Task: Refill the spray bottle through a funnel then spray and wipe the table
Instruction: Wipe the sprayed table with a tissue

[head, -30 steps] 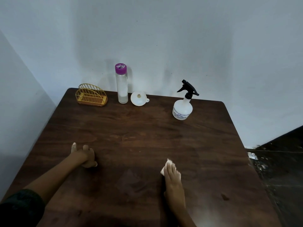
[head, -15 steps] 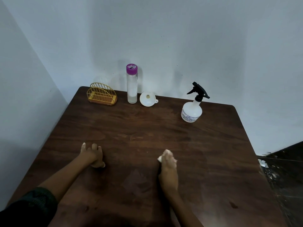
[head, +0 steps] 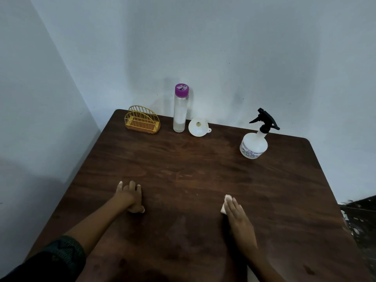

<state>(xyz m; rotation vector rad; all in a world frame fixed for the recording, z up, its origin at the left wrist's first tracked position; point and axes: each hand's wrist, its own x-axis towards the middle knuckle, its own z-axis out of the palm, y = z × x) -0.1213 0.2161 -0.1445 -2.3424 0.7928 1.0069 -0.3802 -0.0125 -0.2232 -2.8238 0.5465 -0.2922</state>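
Observation:
A white spray bottle (head: 254,144) with a black trigger head stands at the back right of the dark wooden table (head: 183,163). A white funnel (head: 198,127) lies on its side beside a tall clear bottle (head: 180,110) with a purple cap at the back. My right hand (head: 239,218) lies flat on the table, pressing a small white cloth (head: 225,204) that peeks out under the fingertips. My left hand (head: 130,197) rests on the table at the left with curled fingers and nothing in it.
A yellow wire holder (head: 142,121) sits at the back left corner. Pale walls close in behind and to the left of the table. A dim wet patch (head: 179,231) shows on the wood between my hands. A dark floor lies off the right edge.
My right hand has slid the white cloth to the right across the table. My left hand has stayed put. The view has shifted a little to the left.

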